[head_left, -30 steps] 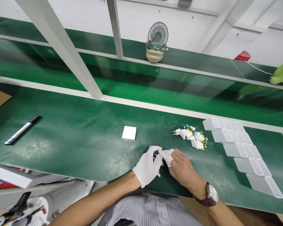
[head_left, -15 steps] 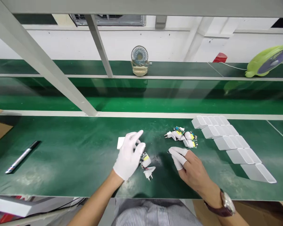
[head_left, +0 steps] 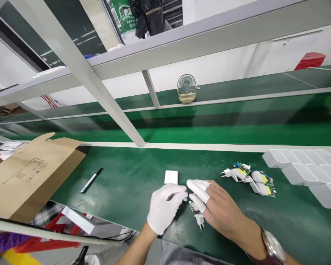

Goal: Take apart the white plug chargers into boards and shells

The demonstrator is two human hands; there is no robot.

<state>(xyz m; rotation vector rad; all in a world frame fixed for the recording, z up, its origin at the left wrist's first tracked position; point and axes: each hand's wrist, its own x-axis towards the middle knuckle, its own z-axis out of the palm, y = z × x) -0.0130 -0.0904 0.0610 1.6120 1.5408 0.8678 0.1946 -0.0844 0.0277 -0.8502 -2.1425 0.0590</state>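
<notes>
My left hand [head_left: 167,208], in a white glove, has its thumb and fingertips pressed together beside my right hand; whatever lies between them is too small to make out. Fingertip covers sit on my right hand [head_left: 212,200], whose closed fingers are over a small circuit board with a white plug [head_left: 199,219]. The item at its fingertips is hidden. Just behind my left hand lies a white square block [head_left: 171,177]. To the right is a pile of plug pieces and circuit boards [head_left: 249,178] with yellow parts.
White plastic trays [head_left: 303,167] stand at the right. A marker [head_left: 91,180] lies at left, beyond it a cardboard box [head_left: 30,176]. A metal post [head_left: 113,110] rises behind the bench, and a small fan [head_left: 187,88] stands on the back shelf.
The view has turned left, bringing the cardboard box into sight. My hands have come together over the small circuit board, and my left fingers have closed from a spread pose.
</notes>
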